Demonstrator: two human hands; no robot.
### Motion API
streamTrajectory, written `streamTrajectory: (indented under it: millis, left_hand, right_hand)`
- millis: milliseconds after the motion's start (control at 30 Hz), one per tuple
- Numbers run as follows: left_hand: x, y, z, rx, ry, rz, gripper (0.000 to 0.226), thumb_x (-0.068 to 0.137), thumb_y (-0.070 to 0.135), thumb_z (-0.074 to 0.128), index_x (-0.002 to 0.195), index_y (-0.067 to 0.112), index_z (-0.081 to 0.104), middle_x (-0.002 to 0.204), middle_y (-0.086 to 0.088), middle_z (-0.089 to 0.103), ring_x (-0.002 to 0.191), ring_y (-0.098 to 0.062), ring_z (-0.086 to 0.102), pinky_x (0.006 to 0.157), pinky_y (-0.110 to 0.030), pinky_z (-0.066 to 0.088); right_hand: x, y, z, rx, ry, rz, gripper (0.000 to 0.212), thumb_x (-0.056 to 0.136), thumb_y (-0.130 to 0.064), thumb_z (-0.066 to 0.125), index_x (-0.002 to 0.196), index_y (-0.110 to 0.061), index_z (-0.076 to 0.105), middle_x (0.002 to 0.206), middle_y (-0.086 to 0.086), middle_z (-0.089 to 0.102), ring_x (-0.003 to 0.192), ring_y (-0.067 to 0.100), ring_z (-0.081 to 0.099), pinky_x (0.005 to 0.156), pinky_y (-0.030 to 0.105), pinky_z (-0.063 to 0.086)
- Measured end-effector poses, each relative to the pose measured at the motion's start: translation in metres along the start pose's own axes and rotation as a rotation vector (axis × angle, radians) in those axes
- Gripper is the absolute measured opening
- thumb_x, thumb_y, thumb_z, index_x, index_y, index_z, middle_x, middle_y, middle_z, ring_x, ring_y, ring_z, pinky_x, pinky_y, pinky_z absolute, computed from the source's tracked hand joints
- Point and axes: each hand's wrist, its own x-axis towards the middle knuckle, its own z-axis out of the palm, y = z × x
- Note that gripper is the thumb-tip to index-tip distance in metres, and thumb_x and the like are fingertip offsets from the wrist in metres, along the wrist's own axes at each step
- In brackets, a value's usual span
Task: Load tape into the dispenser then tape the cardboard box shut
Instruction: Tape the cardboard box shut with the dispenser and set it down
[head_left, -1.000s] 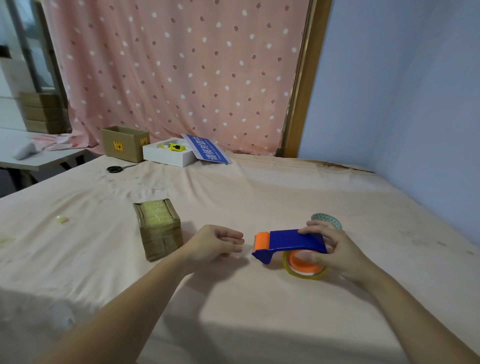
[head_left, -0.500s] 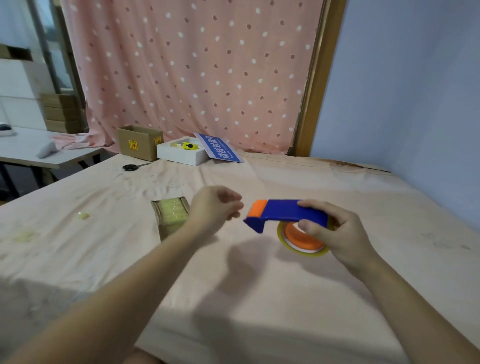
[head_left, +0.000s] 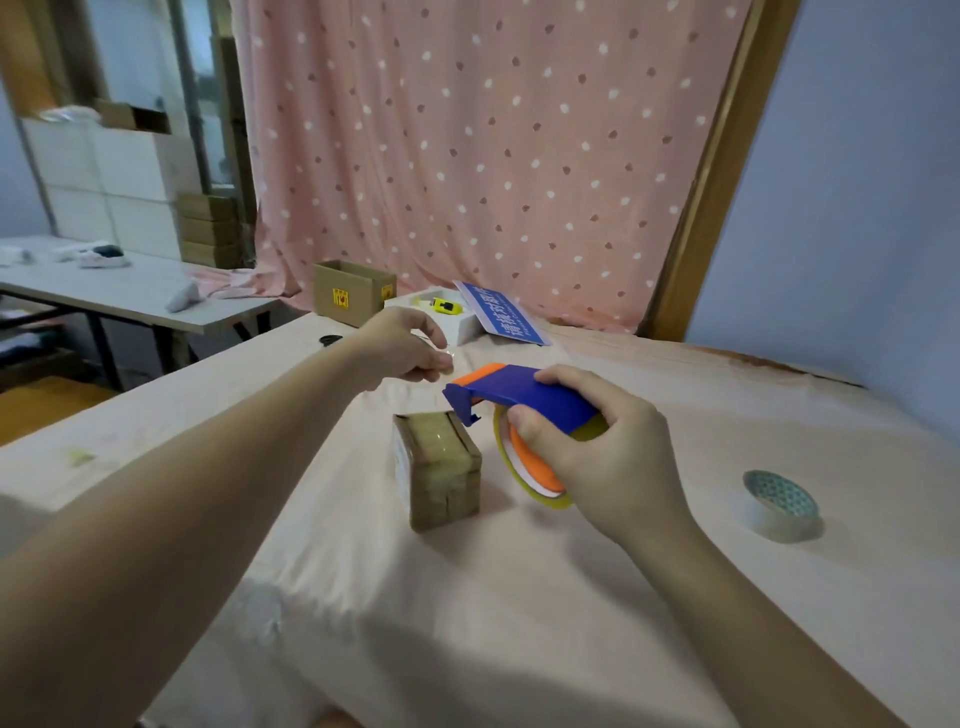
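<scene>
My right hand (head_left: 602, 457) grips a blue and orange tape dispenser (head_left: 524, 395) in the air, with a roll of clear yellowish tape (head_left: 550, 501) on its orange hub. The dispenser's front end hangs just above the far right corner of a small cardboard box (head_left: 441, 467), which is wrapped in tape and stands on the cloth-covered table (head_left: 467, 597). My left hand (head_left: 402, 345) is raised beyond the box, left of the dispenser's orange tip. Its thumb and fingers pinch a thin glinting strip that looks like the tape end.
A spare patterned tape roll (head_left: 782, 504) lies at the right. At the far edge are an open cardboard box (head_left: 348, 291), a white box (head_left: 462, 327) with a yellow cutter (head_left: 447, 306), a blue sign (head_left: 501, 314) and scissors (head_left: 331, 340). A side table (head_left: 130, 296) stands left.
My right hand lifted the dispenser off the table and carried it left, over the small box. My left hand rose and moved away toward the far edge, fingers pinched. The view swung left.
</scene>
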Motion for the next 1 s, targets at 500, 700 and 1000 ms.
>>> streamTrajectory:
  millis: [500,700,1000]
  left_hand:
    - [0.043,-0.063,-0.003,0.192,-0.216,-0.052,0.011,0.091,-0.003,0.071,0.09,0.007,0.077,0.079,-0.006,0.075,0.056,-0.009,0.065,0.05,-0.014,0.051]
    - [0.048,-0.065,-0.01,0.159,-0.266,-0.075,0.013,0.094,0.003,0.07,0.088,0.012,0.077,0.082,-0.004,0.077,0.065,-0.012,0.065,0.057,-0.019,0.052]
    - [0.05,-0.065,-0.01,0.073,-0.321,-0.121,0.013,0.095,0.0,0.068,0.093,0.011,0.076,0.085,-0.006,0.077,0.07,-0.015,0.063,0.061,-0.022,0.052]
  right_hand:
    - [-0.022,0.0,0.016,-0.03,-0.143,0.105,0.028,0.075,-0.029,0.085,0.094,-0.037,0.067,0.102,-0.03,0.065,0.095,-0.005,0.062,0.072,0.006,0.045]
    - [-0.028,-0.004,0.02,-0.024,-0.15,0.115,0.031,0.075,-0.031,0.086,0.099,-0.034,0.066,0.104,-0.031,0.065,0.1,-0.003,0.062,0.073,0.008,0.047]
    - [-0.029,-0.01,0.024,-0.007,-0.136,0.122,0.035,0.067,-0.046,0.081,0.097,-0.038,0.064,0.103,-0.031,0.064,0.099,-0.004,0.062,0.07,0.007,0.048]
